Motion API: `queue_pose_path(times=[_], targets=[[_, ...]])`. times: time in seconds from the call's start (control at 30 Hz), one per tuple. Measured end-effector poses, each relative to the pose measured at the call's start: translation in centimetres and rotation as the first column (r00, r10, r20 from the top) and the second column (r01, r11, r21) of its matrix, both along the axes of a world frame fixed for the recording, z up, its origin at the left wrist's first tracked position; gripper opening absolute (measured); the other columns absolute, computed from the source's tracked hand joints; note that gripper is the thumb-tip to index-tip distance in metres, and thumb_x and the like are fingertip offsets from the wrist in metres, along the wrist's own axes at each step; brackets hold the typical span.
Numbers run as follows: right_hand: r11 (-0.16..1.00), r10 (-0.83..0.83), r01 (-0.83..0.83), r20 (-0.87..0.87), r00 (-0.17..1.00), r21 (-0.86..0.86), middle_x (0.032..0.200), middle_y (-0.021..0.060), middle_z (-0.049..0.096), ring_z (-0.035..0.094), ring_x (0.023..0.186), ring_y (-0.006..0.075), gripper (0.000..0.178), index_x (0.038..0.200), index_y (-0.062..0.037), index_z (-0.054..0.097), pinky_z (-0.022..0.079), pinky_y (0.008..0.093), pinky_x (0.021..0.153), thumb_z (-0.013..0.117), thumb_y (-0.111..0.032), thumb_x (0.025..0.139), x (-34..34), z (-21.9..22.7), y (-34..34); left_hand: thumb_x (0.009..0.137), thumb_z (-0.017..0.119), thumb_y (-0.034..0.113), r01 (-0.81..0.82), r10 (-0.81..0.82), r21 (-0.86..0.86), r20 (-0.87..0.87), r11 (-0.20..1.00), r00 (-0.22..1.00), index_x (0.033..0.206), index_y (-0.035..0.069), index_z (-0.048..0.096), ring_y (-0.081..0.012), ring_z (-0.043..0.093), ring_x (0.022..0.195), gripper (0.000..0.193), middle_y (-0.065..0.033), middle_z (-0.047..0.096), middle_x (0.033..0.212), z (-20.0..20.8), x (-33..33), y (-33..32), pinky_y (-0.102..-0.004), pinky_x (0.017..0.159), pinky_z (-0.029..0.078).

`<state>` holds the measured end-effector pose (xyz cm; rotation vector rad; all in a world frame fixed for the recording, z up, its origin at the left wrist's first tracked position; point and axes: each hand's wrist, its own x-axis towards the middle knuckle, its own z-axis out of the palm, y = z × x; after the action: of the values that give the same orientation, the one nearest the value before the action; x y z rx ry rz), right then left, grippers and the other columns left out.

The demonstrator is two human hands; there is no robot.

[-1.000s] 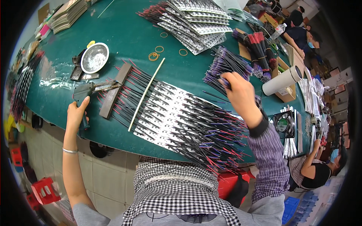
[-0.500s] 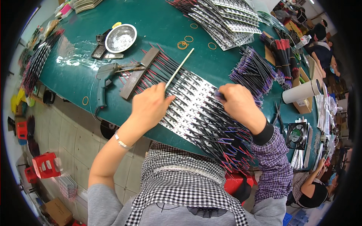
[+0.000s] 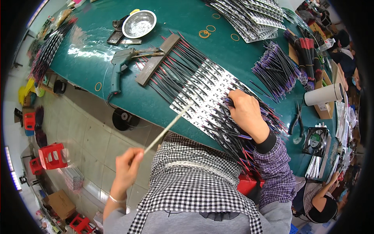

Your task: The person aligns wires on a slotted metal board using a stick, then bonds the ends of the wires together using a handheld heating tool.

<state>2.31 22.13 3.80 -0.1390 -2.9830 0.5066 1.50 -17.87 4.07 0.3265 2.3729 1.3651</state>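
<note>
My left hand [image 3: 127,167] is off the table's near edge, closed round the end of a thin pale stick [image 3: 165,130]. The stick slants up and to the right, its far tip over a white panel [image 3: 210,91] with rows of dark marks. Rows of black wires [image 3: 183,68] lie across the panel, some with red or purple ends. Over the panel's right part, my right hand [image 3: 247,113] is closed, with dark wire ends showing at its fingertips. Its palm side is hidden. A flat grey-brown bar [image 3: 157,60] lies across the wires on the left.
A green soldering gun [image 3: 120,70] rests with its tip on the bar. Behind are a metal bowl [image 3: 139,24], rubber bands [image 3: 204,34] and stacked wired panels [image 3: 253,19]. To the right lie purple-ended wires [image 3: 274,72], pliers [image 3: 298,121], a white roll [image 3: 323,93] and a small fan [image 3: 315,141].
My left hand has moved down and left, away from the panel, and the stick's tip now points toward the panel. The right hand stays over the wires. The whole view has shifted slightly.
</note>
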Motion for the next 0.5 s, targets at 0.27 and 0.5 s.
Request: queue_pose_path(times=[0.27, 0.5], targets=[[0.999, -0.033, 0.032, 0.028, 0.999, 0.013, 0.094, 0.0195, 0.065, 0.063, 0.089, 0.0430, 0.016, 0.093, -0.0006, 0.061, 0.049, 0.0516, 0.076, 0.069, -0.002, 0.079, 0.4, -0.1, -0.4, 0.098, 0.065, 0.006, -0.077, 0.072, -0.111, -0.055, 0.991, 0.996, 0.101, -0.002, 0.072, -0.0049, 0.043, 0.058, 0.011, 0.0009, 0.055, 0.067, -1.5, 3.3, -0.6, -0.0243, 0.051, 0.035], [0.997, 0.023, -0.016, -0.083, 0.996, 0.081, 0.090, 0.0160, 0.065, 0.068, 0.076, 0.0395, 0.018, 0.089, -0.0020, 0.062, 0.055, 0.0495, 0.067, 0.072, -0.005, 0.075, 0.6, -1.1, -0.2, 0.098, 0.065, 0.005, -0.071, 0.062, -0.101, -0.085, 0.992, 0.994, 0.102, -0.003, 0.071, -0.0051, 0.043, 0.059, 0.011, 0.0009, 0.054, 0.066, -1.3, 1.3, 3.1, -0.0253, 0.052, 0.035]])
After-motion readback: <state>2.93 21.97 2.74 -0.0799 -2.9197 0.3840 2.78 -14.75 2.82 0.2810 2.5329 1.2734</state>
